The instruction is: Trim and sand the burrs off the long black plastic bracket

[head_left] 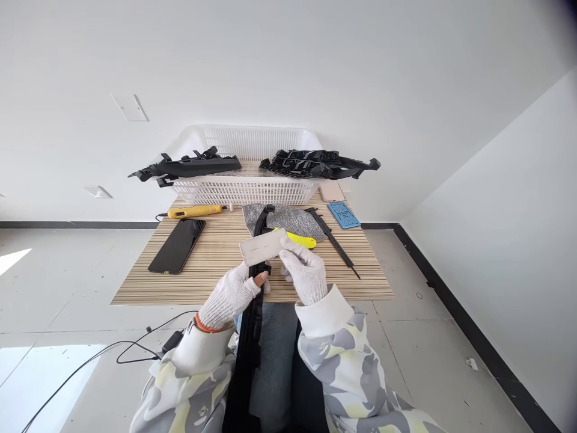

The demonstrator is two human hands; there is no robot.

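White knitted gloves cover both hands, with a bare thumb showing on the left one. My left hand (232,296) is closed around a long black plastic trim part (252,337), which runs from my lap up over the table's front edge. Between the thumb and fingers of my right hand (304,270) is a flat pale rectangular pad (264,246), held across the trim part just above my left hand. The pad hides a bit of the trim part. Behind it lies a yellow-handled utility knife (300,239), its front end covered, beside a grey speckled cloth (304,221).
A white plastic basket (243,191) at the table's back carries several black plastic parts (315,163). On the slatted tabletop (180,287) lie a black phone (178,246), a yellow corded tool (196,211), a black caliper (333,240) and a blue pad (344,214).
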